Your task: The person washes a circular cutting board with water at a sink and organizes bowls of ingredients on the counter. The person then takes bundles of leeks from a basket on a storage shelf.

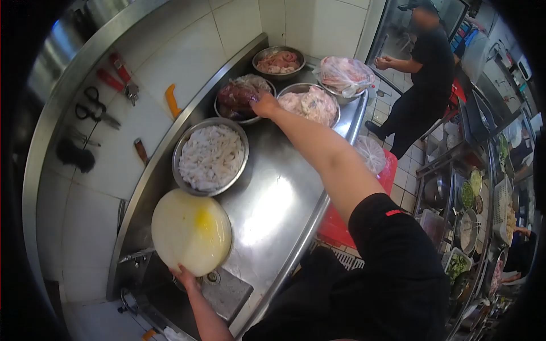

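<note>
My left hand (185,278) grips the near edge of a thick, round white cutting board (176,227), which has a yellow patch on top and lies on the counter beside the sink. Stretched far forward, my right hand (265,105) is at the right rim of a metal bowl of dark red meat (236,99), fingers curled in against the meat. Its fingertips are partly hidden, so whether it holds meat or rim is unclear. A larger metal bowl of pale white strips (210,156) sits between the board and the meat bowl.
Beyond are bowls of pink meat (278,61), pale fatty meat (310,105) and bagged meat (344,75). The sink (170,295) lies under the board's near side. Scissors (96,108) hang on the left wall. Another person (424,68) stands at the far right, near a red stool (388,176).
</note>
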A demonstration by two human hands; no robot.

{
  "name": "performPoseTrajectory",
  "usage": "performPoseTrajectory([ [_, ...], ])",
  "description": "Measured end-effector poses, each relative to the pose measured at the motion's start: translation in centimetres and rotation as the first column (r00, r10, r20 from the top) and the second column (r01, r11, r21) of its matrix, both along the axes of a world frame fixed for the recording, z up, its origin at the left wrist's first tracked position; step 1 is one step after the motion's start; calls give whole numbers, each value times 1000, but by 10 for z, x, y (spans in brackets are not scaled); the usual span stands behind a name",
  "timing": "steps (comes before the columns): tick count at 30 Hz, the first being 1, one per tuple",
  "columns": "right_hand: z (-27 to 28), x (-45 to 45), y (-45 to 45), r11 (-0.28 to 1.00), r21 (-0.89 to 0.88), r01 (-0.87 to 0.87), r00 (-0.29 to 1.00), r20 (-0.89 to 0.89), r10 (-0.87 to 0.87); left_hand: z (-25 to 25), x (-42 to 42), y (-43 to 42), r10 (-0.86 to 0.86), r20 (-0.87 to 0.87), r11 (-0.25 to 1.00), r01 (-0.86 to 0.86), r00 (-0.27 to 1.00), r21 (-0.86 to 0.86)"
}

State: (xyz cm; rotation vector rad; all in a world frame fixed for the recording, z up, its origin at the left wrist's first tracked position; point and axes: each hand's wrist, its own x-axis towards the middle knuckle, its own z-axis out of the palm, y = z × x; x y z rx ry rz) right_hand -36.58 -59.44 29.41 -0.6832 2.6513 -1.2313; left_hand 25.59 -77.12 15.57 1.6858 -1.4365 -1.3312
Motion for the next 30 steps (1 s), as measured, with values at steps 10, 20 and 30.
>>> performPoseTrajectory([
  [10,-57,-35,-43,901,425,-85,996,40,75,-22,27,-19,2,88,1000,-4,996,13],
  [20,-51,-47,-42,816,577,-31,992,-83,96,-11,15,-5,46,47,999,-46,998,16],
  [30,-61,67,20,953,-291,-84,828,-553,-95,-5,10,0,64,-51,998,-62,997,27],
])
